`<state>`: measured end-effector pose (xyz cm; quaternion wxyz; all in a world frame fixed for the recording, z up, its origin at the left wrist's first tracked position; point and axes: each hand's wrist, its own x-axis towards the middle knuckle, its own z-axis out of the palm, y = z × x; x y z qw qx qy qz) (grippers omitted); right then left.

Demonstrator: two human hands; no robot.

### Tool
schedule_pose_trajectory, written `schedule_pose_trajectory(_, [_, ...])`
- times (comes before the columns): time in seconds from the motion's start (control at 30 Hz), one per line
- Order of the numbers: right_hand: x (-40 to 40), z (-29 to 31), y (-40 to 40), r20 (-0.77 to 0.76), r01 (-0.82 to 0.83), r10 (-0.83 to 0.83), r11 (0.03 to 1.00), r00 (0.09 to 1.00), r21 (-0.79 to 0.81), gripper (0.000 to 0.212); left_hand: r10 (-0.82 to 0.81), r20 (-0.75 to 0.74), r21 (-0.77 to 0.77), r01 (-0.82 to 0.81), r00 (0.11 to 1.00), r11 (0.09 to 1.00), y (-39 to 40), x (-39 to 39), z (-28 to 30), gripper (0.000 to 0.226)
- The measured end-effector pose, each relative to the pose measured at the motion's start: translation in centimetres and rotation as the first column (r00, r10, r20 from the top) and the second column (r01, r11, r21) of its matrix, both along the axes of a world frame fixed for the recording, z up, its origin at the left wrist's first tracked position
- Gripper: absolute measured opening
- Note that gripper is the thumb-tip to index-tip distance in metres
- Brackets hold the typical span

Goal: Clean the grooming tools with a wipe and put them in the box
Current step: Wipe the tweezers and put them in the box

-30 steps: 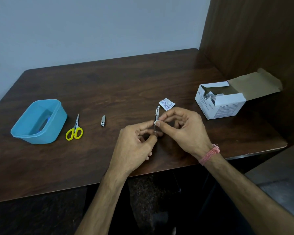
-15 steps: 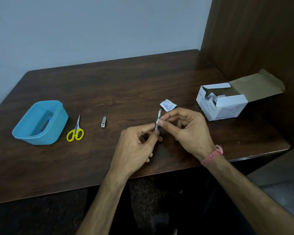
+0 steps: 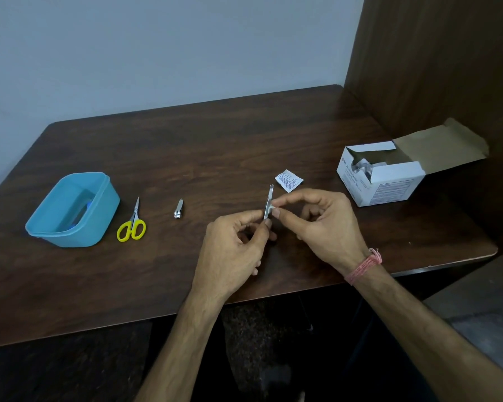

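Dark wooden table (image 3: 244,146), pale wall (image 3: 157,47)

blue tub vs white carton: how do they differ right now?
The blue tub is plastic with rounded corners and no lid in view; the white carton is printed cardboard with square edges and its brown flap folded back. The tub sits at the table's left end, beside the scissors; the carton sits at the right end. The tub holds something blue; the carton holds pale packets. Both stand open on the table.
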<state>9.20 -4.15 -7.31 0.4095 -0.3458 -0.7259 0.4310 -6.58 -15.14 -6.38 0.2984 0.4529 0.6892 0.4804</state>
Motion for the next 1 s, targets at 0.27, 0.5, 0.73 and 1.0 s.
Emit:
schedule_pose_trajectory(0.27, [-0.03,-0.32,0.10,-0.011,0.012,-0.012,1.000,1.000,0.001,0.013,-0.006,-0.011,0.003,0.006,1.000,1.000,-0.03,0.07,0.08,0.020])
schedule_pose_trajectory(0.5, [0.04,-0.26,0.17,0.038,-0.007,0.007,1.000,0.999,0.007,0.014,-0.009,-0.016,0.007,0.009,1.000,1.000,-0.16,0.02,0.18,0.021])
schedule_pose_trajectory(0.73, [0.19,-0.19,0.15,0.034,0.027,-0.027,1.000,0.999,-0.007,0.012,-0.012,-0.016,-0.008,0.012,1.000,1.000,-0.03,0.00,0.10,0.022])
schedule_pose_trajectory(1.0, [0.16,-0.07,0.01,0.068,0.072,-0.073,0.997,0.995,0.014,0.010,-0.024,-0.072,-0.016,0.023,0.997,1.000,-0.04,0.00,0.03,0.025])
